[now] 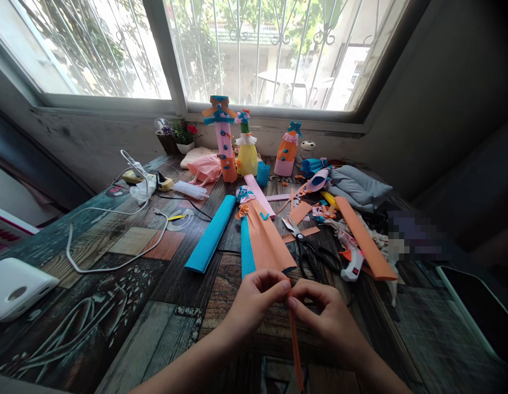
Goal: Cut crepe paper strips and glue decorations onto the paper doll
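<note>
Both hands meet low in the middle of the view over a patterned table point(126, 257). My left hand point(254, 303) and my right hand point(325, 317) pinch the top end of a narrow orange paper strip point(295, 345), which hangs down toward me. Just beyond my fingers lies a bottle figure point(264, 238) wrapped in orange and blue paper, with small bows at its neck. Black-handled scissors point(307, 249) rest to its right.
A blue paper roll point(210, 235), an orange roll point(364, 238), a glue gun point(352, 262), paper scraps and grey cloth point(356, 186) lie around. Decorated bottles point(223, 139) stand by the window. A white cable point(114, 219), white device point(16, 287) and tablet point(479, 309) flank the edges.
</note>
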`<state>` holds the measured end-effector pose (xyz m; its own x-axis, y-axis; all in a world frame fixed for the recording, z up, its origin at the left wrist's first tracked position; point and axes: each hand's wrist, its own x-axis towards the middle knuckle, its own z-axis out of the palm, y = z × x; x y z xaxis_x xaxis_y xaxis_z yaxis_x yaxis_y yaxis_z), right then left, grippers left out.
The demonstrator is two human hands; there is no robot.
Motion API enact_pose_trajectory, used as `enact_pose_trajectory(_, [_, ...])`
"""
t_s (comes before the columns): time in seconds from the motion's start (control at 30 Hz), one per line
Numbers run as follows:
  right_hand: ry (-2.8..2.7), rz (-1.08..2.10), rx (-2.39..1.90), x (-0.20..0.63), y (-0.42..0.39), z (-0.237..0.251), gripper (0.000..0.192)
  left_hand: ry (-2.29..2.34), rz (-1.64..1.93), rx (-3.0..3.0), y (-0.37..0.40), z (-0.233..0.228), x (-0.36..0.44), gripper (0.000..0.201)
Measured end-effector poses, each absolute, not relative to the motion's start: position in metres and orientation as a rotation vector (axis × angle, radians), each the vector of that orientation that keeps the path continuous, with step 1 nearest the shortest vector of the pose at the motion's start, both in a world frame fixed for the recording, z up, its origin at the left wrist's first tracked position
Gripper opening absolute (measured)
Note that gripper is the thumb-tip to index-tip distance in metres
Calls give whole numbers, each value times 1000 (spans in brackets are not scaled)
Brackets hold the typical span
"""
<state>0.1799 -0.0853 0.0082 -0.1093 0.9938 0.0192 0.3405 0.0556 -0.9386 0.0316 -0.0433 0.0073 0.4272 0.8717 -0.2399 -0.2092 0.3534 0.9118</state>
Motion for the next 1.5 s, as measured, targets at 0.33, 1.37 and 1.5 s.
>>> enact_pose_trajectory(0.33, [-1578, 1062, -1374, 180, -85, 8, 25, 844, 805, 1067, -45, 4, 31, 21])
enact_pose_trajectory(1.37, [-1581, 903, -1429, 171, -87, 2, 24, 881, 887, 1041, -43, 2, 35, 27])
enact_pose_trajectory(1.5, [-1579, 893, -1404, 170, -87, 3, 24, 876, 898, 1002, -43, 1, 37, 28])
